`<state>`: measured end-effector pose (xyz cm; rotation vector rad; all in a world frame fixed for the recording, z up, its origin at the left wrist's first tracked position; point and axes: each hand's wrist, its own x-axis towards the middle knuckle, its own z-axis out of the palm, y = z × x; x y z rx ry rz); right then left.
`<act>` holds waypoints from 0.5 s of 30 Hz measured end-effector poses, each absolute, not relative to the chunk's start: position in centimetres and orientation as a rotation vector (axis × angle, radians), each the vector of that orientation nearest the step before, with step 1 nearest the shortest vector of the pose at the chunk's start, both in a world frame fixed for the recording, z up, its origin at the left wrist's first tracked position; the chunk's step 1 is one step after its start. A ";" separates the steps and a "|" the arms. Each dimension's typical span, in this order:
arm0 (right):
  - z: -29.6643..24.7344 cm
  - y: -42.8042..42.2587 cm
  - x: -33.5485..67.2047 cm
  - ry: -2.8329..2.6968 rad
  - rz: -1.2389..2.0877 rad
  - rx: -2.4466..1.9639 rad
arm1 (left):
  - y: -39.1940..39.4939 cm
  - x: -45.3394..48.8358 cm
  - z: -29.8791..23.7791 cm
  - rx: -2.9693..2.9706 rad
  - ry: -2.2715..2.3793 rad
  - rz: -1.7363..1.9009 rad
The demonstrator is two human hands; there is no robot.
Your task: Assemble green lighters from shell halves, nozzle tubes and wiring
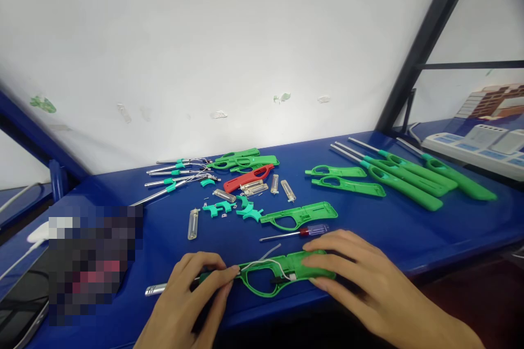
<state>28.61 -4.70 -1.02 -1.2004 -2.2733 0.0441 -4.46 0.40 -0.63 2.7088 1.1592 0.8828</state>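
Note:
A green lighter half-shell [301,268] lies near the front edge of the table, its inside facing up, with a white wire running along it and a small black part by the trigger opening. My left hand [192,297] pinches at its narrow end, where a metal lighter tube [155,289] sticks out to the left. What the fingertips grip there is partly hidden. At the wide end my right hand [360,278] curls its fingers over the shell and holds it. Just beyond lies a screwdriver [309,231] with a red and purple handle, beside another green half-shell [305,215].
Several assembled green lighters [403,185] lie at the right, near a power strip [475,150]. Clear fuel tanks [194,224], teal triggers [224,206], a red half-shell [249,177] and wired metal tubes [167,181] are spread behind my hands. A tablet-like device [24,294] sits left.

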 end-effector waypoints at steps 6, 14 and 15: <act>0.2 -4.6 27.0 -2.292 -0.088 -1.160 | 0.6 -3.4 -0.4 2.762 1.166 0.850; -1.2 -3.7 26.0 -2.114 0.165 -1.123 | 3.3 -3.0 2.2 2.836 1.221 0.971; -1.3 -3.6 26.1 -2.093 0.175 -1.112 | 4.0 -2.7 2.7 2.853 1.227 0.907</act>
